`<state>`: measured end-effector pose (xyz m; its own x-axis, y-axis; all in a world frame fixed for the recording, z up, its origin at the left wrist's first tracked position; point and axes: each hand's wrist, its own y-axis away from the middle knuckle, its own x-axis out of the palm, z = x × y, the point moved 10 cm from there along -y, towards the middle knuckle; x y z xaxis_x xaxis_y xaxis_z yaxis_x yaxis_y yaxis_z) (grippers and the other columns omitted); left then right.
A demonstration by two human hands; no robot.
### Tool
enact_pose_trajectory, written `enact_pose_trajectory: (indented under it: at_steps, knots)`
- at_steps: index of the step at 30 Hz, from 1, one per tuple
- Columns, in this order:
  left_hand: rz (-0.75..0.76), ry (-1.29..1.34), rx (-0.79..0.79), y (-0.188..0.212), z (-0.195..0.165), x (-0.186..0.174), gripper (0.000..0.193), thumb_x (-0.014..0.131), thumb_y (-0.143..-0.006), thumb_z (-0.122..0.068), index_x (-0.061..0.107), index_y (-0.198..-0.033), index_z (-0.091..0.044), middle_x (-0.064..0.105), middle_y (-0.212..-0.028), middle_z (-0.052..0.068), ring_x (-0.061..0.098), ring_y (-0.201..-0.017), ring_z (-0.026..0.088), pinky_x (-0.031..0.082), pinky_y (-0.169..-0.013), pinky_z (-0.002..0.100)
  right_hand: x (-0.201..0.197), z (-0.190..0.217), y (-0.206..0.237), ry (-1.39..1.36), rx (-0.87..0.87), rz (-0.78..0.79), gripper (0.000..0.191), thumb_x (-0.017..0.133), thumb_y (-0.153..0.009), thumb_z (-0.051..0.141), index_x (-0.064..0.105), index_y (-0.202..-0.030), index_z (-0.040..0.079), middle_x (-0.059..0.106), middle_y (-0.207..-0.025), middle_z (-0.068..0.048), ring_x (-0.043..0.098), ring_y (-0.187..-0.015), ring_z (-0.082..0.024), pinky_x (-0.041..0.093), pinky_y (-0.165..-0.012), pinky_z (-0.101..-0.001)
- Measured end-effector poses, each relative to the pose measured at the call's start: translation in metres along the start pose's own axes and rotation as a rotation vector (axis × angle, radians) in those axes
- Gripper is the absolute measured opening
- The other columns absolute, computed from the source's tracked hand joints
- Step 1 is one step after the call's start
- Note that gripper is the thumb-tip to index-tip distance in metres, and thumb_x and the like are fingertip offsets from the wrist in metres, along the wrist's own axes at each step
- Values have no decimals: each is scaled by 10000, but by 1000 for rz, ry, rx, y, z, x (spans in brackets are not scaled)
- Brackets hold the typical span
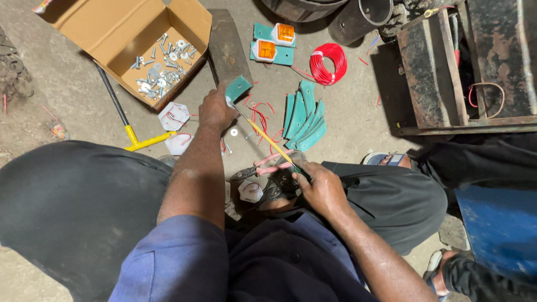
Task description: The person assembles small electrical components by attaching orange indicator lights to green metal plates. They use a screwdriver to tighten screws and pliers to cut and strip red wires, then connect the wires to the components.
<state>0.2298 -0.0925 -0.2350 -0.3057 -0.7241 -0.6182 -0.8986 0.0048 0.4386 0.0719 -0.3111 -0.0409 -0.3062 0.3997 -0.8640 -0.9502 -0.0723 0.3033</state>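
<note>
While the person sits low over a concrete floor point(358, 112), the view looks straight down at both bare hands. Far left lies an open cardboard box point(140, 42) holding loose silver bolts and washers point(159, 67), with a yellow-handled black bar point(131, 131) on the floor just below it. Near the middle, the left hand point(215, 109) has its fingers curled and pressed together around a small green bracket point(238, 88), pinning it against a dark metal block point(226, 47). From there a thin yellow screwdriver point(268, 140) slants down to the right hand point(319, 187), whose fingers wrap closed around its handle end. Pink-handled pliers point(263, 166) rest just beside that hand, near the person's sandalled foot. Further right sit a fanned stack of green brackets point(305, 117), two orange marker lamps point(274, 42) on green plates, and a coil of red wire point(330, 61).

The bracket looks light, thin and stiff, probably sheet metal with hard edges, so it would likely skid unless held flat; gripping its outer edges seems safest. The screwdriver appears slim and rigid, best held by its handle.
</note>
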Motion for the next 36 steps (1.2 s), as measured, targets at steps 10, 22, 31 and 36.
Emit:
enact_pose_trajectory:
  at_steps: [10, 22, 31, 36]
  knots:
    - [-47, -27, 29, -2, -2, -3, 822, 906, -684, -197, 498, -1396, -151, 621, -1243, 153, 587, -1213, 366, 485, -993, 492, 6, -4, -1, -84, -21, 12, 381, 715, -900, 244, 703, -1256, 107, 722, -1150, -205, 692, -1047, -391, 551, -869, -442]
    - [33, -35, 50, 11, -17, -5, 1101, 974, -628, -233, 308, -1493, -89, 528, -1375, 187, 483, -1316, 386, 406, -1080, 506, 3, 17, 6, 353, -102, -43, 380, 688, -906, 231, 673, -1281, 175, 654, -928, -134, 685, -792, -361, 562, -638, -487]
    - [-34, -120, 101, 20, -33, -19, 799, 898, -680, -118, 430, -1327, -95, 566, -1277, 180, 529, -1258, 380, 439, -1026, 506, 8, 2, 8, 332, -135, -83, 335, 699, -899, 193, 613, -1181, 35, 641, -917, -125, 683, -817, -341, 556, -668, -469]
    - [-33, -107, 109, 17, -30, -16, 764, 893, -676, -140, 449, -1295, -85, 601, -1207, 171, 571, -1194, 371, 453, -993, 494, -12, 0, 6, 367, -80, -172, 291, 739, -905, 319, 668, -1042, 73, 659, -887, -119, 692, -793, -322, 561, -657, -451]
